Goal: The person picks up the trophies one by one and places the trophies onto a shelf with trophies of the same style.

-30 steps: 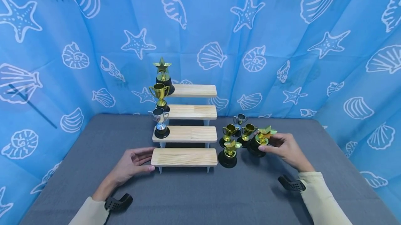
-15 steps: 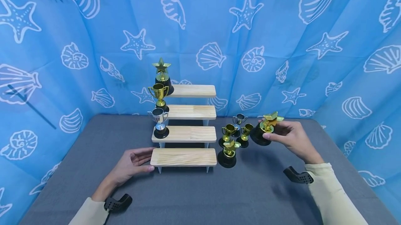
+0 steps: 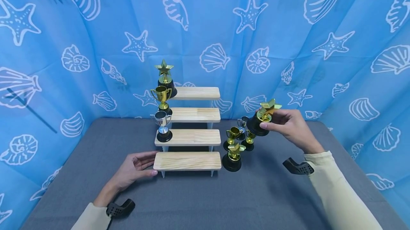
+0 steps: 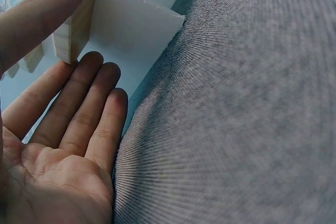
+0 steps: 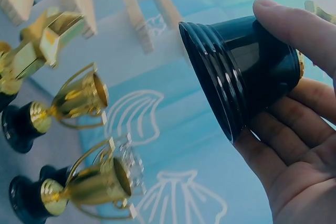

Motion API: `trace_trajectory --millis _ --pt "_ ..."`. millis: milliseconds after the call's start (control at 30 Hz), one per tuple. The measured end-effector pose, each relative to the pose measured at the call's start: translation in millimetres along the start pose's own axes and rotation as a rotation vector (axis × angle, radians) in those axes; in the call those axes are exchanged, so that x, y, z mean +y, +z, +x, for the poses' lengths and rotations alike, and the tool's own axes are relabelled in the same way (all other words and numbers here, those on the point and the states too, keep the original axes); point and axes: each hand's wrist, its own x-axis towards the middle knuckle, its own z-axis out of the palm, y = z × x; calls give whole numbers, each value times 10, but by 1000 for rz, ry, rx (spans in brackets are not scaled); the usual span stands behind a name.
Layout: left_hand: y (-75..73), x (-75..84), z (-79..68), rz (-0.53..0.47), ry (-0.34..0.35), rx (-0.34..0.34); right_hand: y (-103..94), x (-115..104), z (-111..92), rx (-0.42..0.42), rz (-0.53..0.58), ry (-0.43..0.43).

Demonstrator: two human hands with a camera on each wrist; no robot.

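My right hand holds a gold star trophy by its black base, tilted and lifted above the table. In the right wrist view that black base sits between thumb and fingers. My left hand is at the left end of the lowest step of a wooden tiered display stand. Its fingers are extended, with the fingertips at the board's end and the thumb near its front. On the stand's left side stand a star trophy, a gold cup trophy and a silver cup trophy.
Right of the stand, another star trophy, two gold cup trophies and a silver cup trophy stand close together on the grey cloth-covered table. A blue shell-print curtain hangs behind.
My right hand has raised the star trophy off the table, first up and slightly right, then further up and left, behind the other trophies. The left hand stays put.
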Motion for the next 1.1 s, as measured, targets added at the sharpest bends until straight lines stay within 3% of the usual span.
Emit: trace_trajectory --millis 633,1100 --pt "7 -2 0 9 -5 15 166 -435 512 -38 50 -62" --pt "7 18 0 10 -17 10 264 -622 838 -70 150 -90"
